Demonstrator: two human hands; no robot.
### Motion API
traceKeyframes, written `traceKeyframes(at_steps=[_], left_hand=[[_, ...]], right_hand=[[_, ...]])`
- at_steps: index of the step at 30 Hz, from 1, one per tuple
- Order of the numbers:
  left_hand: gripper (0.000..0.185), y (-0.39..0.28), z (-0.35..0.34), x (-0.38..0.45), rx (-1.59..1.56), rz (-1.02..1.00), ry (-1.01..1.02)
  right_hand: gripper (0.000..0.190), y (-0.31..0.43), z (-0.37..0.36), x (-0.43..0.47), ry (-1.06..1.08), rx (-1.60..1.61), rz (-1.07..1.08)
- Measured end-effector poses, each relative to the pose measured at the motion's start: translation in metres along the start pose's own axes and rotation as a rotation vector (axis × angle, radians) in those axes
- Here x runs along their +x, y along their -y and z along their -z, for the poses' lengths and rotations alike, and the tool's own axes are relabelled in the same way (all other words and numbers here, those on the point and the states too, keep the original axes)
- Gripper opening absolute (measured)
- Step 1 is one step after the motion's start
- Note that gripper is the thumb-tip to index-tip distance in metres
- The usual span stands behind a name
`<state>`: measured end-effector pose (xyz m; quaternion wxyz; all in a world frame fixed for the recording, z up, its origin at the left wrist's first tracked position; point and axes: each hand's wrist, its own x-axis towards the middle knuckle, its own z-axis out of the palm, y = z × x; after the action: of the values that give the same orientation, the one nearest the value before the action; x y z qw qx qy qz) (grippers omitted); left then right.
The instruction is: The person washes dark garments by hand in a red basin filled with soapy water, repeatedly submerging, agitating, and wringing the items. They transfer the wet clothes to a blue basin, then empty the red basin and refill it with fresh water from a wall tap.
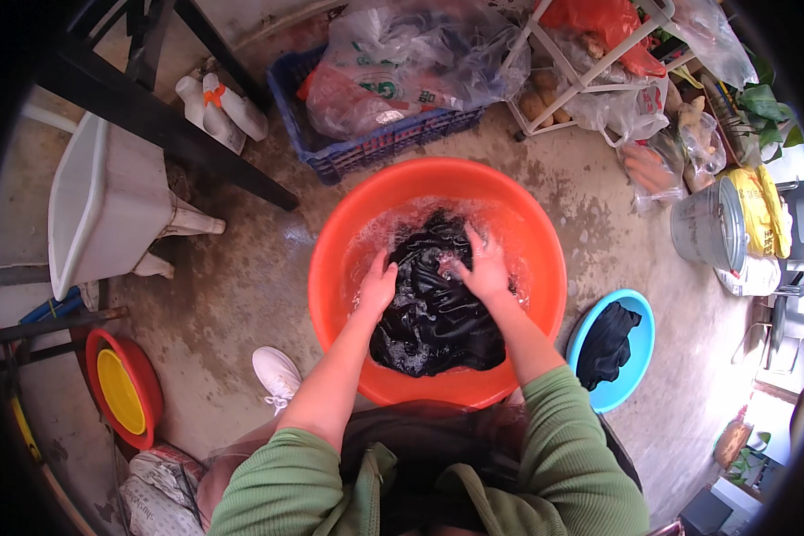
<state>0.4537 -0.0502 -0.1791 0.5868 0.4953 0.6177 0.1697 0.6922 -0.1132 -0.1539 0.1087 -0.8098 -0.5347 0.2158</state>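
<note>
A large orange plastic basin [435,175] stands on the floor before me with sudsy water in it. Wet black cloth [435,315] lies bunched in the water, with foam on its surface. My left hand [378,281] is at the cloth's left edge, fingers pointing away from me and the thumb towards the cloth. My right hand [486,268] rests at the upper right of the cloth, its fingers spread and partly in the foam. Neither hand is closed on the cloth as far as I see. Some fingertips are hidden by water.
Right of the basin, a light-blue basin [648,335] holds dark cloth [606,345]. Behind is a blue plastic crate [395,144] with plastic bags. A metal bucket [703,224] stands at right, a white sink [124,208] at left, and red [149,409] and yellow basins [119,388] at lower left.
</note>
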Motion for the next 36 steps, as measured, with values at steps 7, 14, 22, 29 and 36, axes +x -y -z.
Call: traceKeyframes(at_steps=[7, 14, 22, 29, 36], left_hand=[[0.085, -0.038, -0.016, 0.014, -0.906, 0.448, 0.553], [0.051, -0.032, -0.018, 0.023, -1.189, 0.395, 0.434], [0.031, -0.042, -0.007, 0.031, -0.685, -0.127, -0.047], [0.050, 0.010, -0.027, 0.011, 0.093, -0.294, -0.120], [0.068, 0.000, -0.014, 0.002, -0.576, 0.042, -0.168]], right_hand=[[0.058, 0.054, -0.028, -0.032, 0.099, 0.713, 0.146], [0.031, 0.098, 0.031, -0.043, 0.034, 0.563, 0.326], [0.045, -0.048, 0.062, -0.030, 0.429, -0.084, -0.039], [0.068, -0.008, 0.029, 0.011, -0.127, -0.196, 0.191], [0.052, -0.001, -0.029, 0.003, 0.277, 0.048, 0.368]])
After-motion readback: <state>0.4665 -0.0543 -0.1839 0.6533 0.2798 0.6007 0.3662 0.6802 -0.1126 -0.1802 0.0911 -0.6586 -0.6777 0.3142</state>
